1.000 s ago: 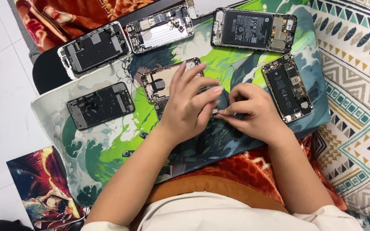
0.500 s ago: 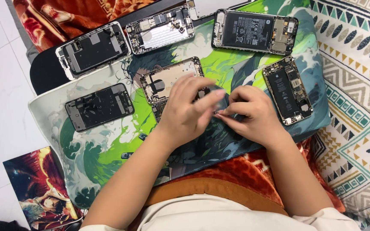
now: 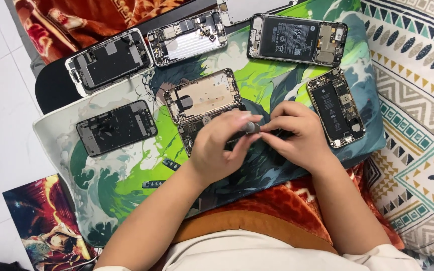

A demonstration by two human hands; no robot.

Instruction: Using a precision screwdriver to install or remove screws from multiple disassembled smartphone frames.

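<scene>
A: We take the green illustrated mat (image 3: 126, 175) as our landmark. What do we see over its middle?

B: Both hands meet there. The left hand (image 3: 217, 148) is curled, its fingertips (image 3: 249, 120) pinched on a small dark slender tool (image 3: 252, 128). The right hand (image 3: 300, 135) faces it, its fingers drawn together and touching the same tool from the other side. Whether the right hand truly grips the tool or only steadies it, we cannot tell.

A: And what lies beneath the hands?

B: A dark opened phone (image 3: 194, 131) rests on the mat's centre, mostly hidden by the left hand. Just above it, touching or nearly so, lies a pale metal phone shell (image 3: 204, 95), tilted.

A: What do we note elsewhere on the mat?

B: Toward the mat's left part lies a black phone frame (image 3: 115, 128). Near its right edge, just beside the right hand, sits an opened phone with a black battery (image 3: 335, 106). At the mat's upper right lies a larger opened phone with a large dark battery (image 3: 297, 39). Beyond the mat's top edge we see two more opened handsets (image 3: 109, 61), (image 3: 187, 37).

A: And off the mat?

B: A colourful printed picture (image 3: 41, 221) lies at its lower left corner, on a white tiled floor (image 3: 1, 100); a patterned cloth (image 3: 418, 100) lies to its right.
</scene>
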